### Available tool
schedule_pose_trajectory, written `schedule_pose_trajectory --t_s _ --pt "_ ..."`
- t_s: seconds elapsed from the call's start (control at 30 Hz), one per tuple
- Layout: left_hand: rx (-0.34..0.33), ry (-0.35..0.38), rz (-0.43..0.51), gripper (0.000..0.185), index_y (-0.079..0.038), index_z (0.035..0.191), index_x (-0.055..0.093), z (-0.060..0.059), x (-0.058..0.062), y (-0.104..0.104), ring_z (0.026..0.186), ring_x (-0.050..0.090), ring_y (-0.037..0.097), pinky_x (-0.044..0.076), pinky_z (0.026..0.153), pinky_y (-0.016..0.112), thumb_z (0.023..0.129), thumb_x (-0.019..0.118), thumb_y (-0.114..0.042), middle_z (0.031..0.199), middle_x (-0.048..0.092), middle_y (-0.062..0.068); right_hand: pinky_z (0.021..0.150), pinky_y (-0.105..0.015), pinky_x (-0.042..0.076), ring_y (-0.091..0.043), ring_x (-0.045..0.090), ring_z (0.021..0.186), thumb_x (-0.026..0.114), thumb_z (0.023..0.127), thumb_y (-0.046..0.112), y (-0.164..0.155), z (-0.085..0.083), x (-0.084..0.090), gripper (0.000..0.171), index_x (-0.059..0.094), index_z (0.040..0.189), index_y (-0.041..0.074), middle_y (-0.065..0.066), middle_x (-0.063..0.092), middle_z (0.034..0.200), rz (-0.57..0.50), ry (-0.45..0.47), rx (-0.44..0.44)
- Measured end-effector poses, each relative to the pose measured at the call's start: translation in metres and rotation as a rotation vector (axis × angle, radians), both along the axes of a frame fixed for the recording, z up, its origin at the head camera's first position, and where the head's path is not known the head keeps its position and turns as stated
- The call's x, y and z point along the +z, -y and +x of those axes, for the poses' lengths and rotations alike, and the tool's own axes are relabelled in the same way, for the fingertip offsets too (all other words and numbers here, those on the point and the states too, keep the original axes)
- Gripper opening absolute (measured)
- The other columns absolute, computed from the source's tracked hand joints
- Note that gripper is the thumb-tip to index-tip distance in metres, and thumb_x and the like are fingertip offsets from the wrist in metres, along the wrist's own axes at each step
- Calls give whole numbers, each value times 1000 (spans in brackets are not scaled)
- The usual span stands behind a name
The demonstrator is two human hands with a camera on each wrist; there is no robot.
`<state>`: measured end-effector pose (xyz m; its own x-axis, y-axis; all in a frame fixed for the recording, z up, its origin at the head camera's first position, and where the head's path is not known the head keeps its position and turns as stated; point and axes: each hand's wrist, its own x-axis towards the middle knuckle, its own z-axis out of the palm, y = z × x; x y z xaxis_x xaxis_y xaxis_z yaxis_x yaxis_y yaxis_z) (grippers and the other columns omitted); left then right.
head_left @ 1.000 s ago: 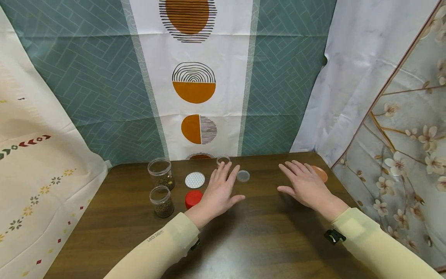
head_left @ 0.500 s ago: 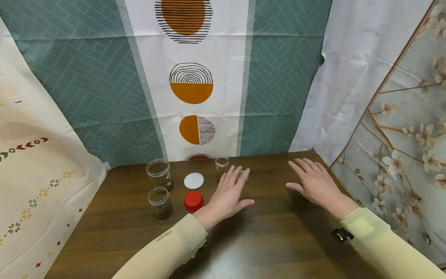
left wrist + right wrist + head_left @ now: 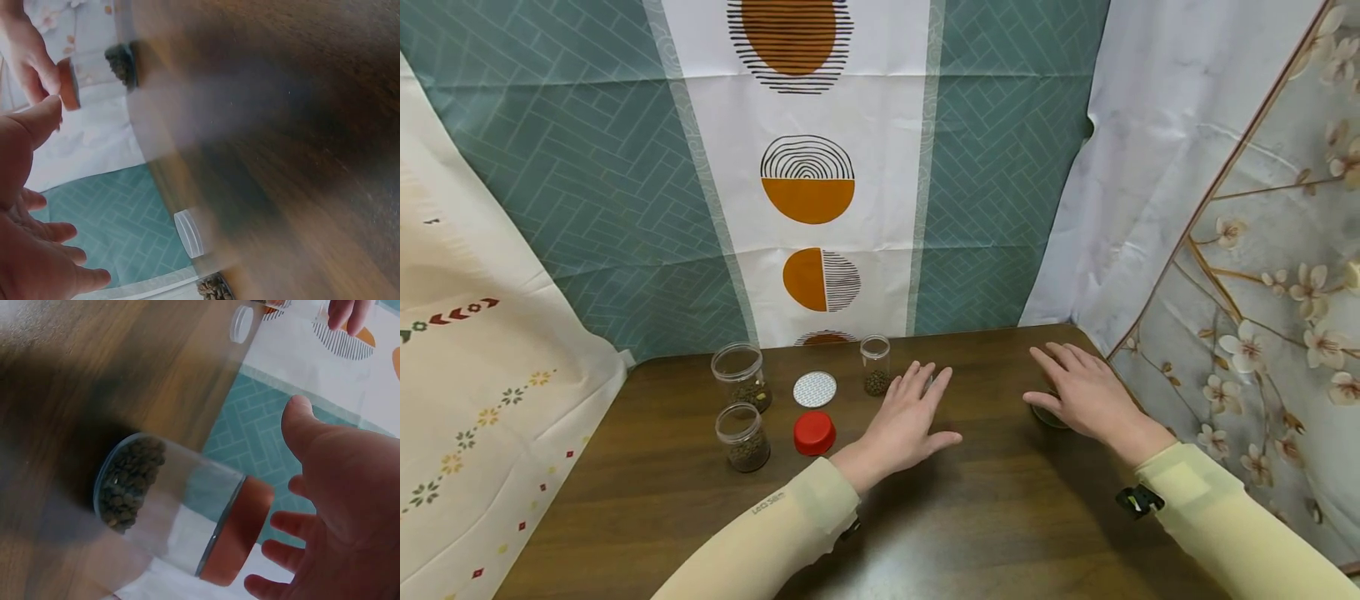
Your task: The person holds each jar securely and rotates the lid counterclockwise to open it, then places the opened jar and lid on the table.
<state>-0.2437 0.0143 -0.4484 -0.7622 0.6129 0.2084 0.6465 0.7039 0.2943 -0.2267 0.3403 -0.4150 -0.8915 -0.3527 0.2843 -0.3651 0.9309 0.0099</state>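
Over the middle of the table my left hand (image 3: pixel 898 432) hovers palm down, fingers extended, holding nothing. It partly covers a small clear lid (image 3: pixel 189 233) lying on the table. A small clear jar with brown pellets (image 3: pixel 875 367) stands just beyond its fingertips. On the right, my right hand (image 3: pixel 1092 404) is spread above an upright clear jar (image 3: pixel 187 494) with dark pellets at the bottom and an orange lid (image 3: pixel 239 532) on top. In the right wrist view, thumb and fingers reach toward that lid without curling round it. The head view shows this jar mostly hidden under the hand.
Two wider open jars, one at the back (image 3: pixel 741 375) and one nearer (image 3: pixel 742 437), hold pellets at the left. Beside them lie a red lid (image 3: pixel 814 432) and a white patterned disc (image 3: pixel 815 389). Fabric curtains (image 3: pixel 1000 167) enclose the table's back and sides.
Both hands have drifted right in the head view. My right hand now covers the orange lid that showed behind it. The small jar, half hidden before, has come out from behind my left hand.
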Motion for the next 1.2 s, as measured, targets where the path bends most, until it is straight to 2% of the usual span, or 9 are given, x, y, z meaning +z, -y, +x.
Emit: schedule_pose_trajectory --t_s 0.17,0.5,0.93,1.2 --pt "4 8 -9 103 -14 176 25 0 -3 -1 167 18 41 21 131 60 100 80 -54 178 29 18 116 -73 38 -58 42 147 75 105 47 -6 -2 -2 81 48 163 -2 -34 46 161 -22 47 -19" --pt "-2 33 2 102 -12 176 24 -1 -8 -4 167 19 41 23 130 60 101 79 -53 178 29 18 114 -74 39 -61 42 145 71 107 51 -11 -5 -2 81 46 164 -1 -36 44 162 2 93 -56" --pt "-2 81 27 101 -13 176 23 -3 -13 -8 165 26 37 25 130 57 102 78 -54 178 28 19 100 -78 47 -64 45 140 69 108 51 -17 -15 -6 78 47 165 3 -37 44 160 -24 128 -102" --pt "-9 88 58 101 -12 176 25 -5 -16 -8 164 28 38 26 130 57 101 81 -51 177 29 20 90 -73 54 -59 54 128 74 106 50 -20 -20 -7 76 52 162 4 -33 54 148 -28 122 -101"
